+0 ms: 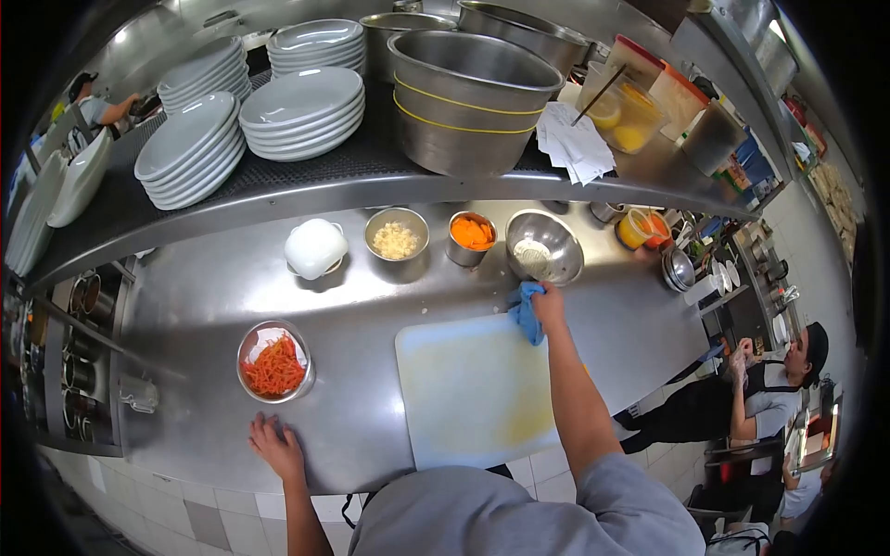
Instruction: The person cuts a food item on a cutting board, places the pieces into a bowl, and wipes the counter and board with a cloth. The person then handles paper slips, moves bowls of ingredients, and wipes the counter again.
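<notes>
My right hand (549, 306) is closed on a blue cloth (527, 313), at the far edge of the white cutting board (473, 389). Just beyond it stands a metal bowl (561, 241) with some pale powder or paste inside. My left hand (275, 447) rests on the steel table, fingers apart, holding nothing. Above it is a metal bowl of shredded orange food (273, 363). Along the back are a white rounded item (315, 248), a bowl of chopped pale food (396, 239) and a metal container of orange slices (471, 233).
A steel shelf (371, 196) crosses above the table, bearing stacked white plates (301, 111), large metal pots (473, 102) and paper slips (570, 144). Small metal bowls (680, 269) stand at the right. A person in a black apron (760, 398) is at the right; another is far left.
</notes>
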`<state>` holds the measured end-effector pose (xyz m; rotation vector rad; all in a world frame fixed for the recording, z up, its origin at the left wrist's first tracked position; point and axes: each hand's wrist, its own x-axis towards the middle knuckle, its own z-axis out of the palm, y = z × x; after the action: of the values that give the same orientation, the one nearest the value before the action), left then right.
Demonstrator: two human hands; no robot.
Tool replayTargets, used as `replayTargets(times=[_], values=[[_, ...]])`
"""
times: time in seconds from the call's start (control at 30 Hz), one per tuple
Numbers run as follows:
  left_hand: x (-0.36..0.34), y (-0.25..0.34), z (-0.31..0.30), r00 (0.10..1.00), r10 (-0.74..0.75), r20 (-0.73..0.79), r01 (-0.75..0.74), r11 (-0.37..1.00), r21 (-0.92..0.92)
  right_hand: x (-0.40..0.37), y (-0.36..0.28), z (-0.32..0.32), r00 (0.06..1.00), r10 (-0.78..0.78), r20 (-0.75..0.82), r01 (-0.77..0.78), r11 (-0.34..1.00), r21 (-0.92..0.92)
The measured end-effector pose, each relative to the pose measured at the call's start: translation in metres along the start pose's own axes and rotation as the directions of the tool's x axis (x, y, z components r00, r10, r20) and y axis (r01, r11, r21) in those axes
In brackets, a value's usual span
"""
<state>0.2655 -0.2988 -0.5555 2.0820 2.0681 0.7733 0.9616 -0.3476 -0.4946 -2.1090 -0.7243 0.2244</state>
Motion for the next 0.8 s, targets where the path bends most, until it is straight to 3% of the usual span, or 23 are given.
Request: replayTargets(times=[0.07, 0.17, 0.23, 0.27, 0.33, 0.37, 0.4, 0.43, 0.5, 0.7, 0.77, 0.8], values=[[0.001, 0.003, 0.001, 1.0, 0.004, -0.014, -0.004, 1.0, -0.005, 0.018, 0.005, -0.005, 0.998, 0.045, -0.035, -0.045, 0.999, -0.01], [0.003, 0.005, 0.005, 1.0, -0.022, -0.008, 0.022, 1.0, 0.005, 0.044, 0.008, -0.008, 0.991, 0.096, -0.094, -0.083, 0.988, 0.133], [0.003, 0.004, 0.005, 1.0, -0.009, -0.005, 0.009, 1.0, 0.018, 0.063, 0.02, 0.002, 0.981, 0.185, -0.055, -0.15, 0.91, 0.386], [0.004, 0.005, 0.003, 1.0, 0.009, -0.001, -0.009, 1.0, 0.025, 0.071, 0.035, 0.016, 0.982, 0.184, -0.042, -0.153, 0.907, 0.393], [0.004, 0.006, 0.006, 1.0, 0.009, -0.008, -0.009, 0.999, 0.045, 0.081, 0.056, 0.047, 0.975, -0.035, -0.221, 0.052, 0.996, 0.073], [0.004, 0.006, 0.007, 1.0, 0.016, -0.006, -0.015, 0.998, 0.053, 0.076, 0.059, 0.062, 0.975, -0.033, -0.218, 0.053, 0.995, 0.087], [0.004, 0.006, 0.006, 1.0, 0.021, -0.014, -0.02, 0.998, 0.061, 0.061, 0.051, 0.08, 0.989, -0.039, -0.145, -0.006, 0.954, -0.298], [0.005, 0.008, 0.007, 1.0, 0.008, -0.007, -0.008, 0.998, 0.064, 0.05, 0.037, 0.096, 0.997, -0.019, -0.078, -0.036, 0.766, -0.641], [0.008, 0.014, 0.008, 1.0, -0.001, -0.002, 0.001, 0.998, 0.063, 0.033, 0.0, 0.118, 0.997, -0.013, 0.079, 0.067, 0.675, -0.735], [0.007, 0.02, 0.002, 1.0, -0.017, 0.012, 0.017, 0.999, 0.043, -0.031, -0.058, 0.194, 0.959, -0.109, 0.262, 0.263, 0.685, -0.68], [0.006, 0.02, 0.0, 1.0, -0.027, 0.012, 0.026, 0.998, 0.049, -0.062, -0.089, 0.202, 0.89, -0.258, 0.375, 0.439, 0.708, -0.553], [0.006, 0.019, 0.0, 1.0, -0.025, 0.01, 0.025, 0.999, 0.047, -0.075, -0.094, 0.213, 0.851, -0.37, 0.373, 0.507, 0.765, -0.398]])
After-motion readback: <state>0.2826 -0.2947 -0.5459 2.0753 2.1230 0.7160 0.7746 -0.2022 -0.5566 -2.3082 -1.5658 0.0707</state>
